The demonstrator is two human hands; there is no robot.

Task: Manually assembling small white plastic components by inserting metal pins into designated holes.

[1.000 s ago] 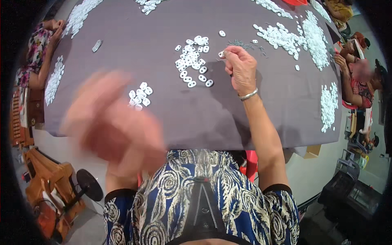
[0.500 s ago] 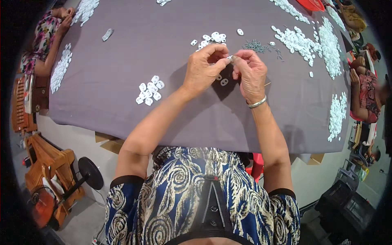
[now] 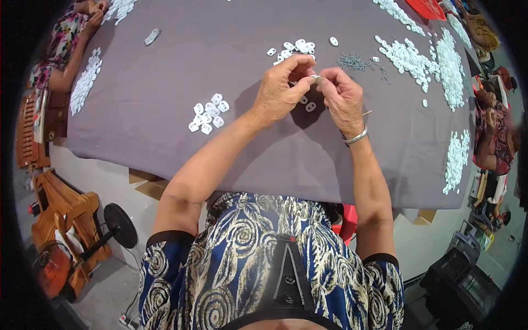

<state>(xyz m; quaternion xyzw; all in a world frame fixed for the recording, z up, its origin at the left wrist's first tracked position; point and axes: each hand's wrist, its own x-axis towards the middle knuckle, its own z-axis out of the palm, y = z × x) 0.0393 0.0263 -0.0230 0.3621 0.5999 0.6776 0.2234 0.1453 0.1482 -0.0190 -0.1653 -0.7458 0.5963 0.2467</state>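
Fingertips together, my left hand (image 3: 280,91) and my right hand (image 3: 342,99) both pinch one small white plastic piece (image 3: 314,76), mostly covered by the fingers. A thin pale stick (image 3: 367,113) pokes out beside my right hand near the wrist; its other end is hidden. Just beyond my left hand lies a small heap of white oval pieces with two holes (image 3: 301,46). Two-holed pieces (image 3: 311,106) also rest on the cloth beneath the hands. Left of my left forearm sits a cluster of similar white pieces (image 3: 210,114). Small dark grey pins (image 3: 353,62) are scattered beyond my right hand.
A grey cloth (image 3: 165,82) covers the table. Large piles of white pieces (image 3: 407,60) spread at the right, with another pile (image 3: 86,82) at the far left. A crumpled clear packet (image 3: 152,37) lies far left. A red basin (image 3: 426,8) stands back right. Other people sit at both sides.
The view has shifted slightly, so the table things appear a little to the right. Both hands keep their pinch on the small white piece, with only slight finger movement.
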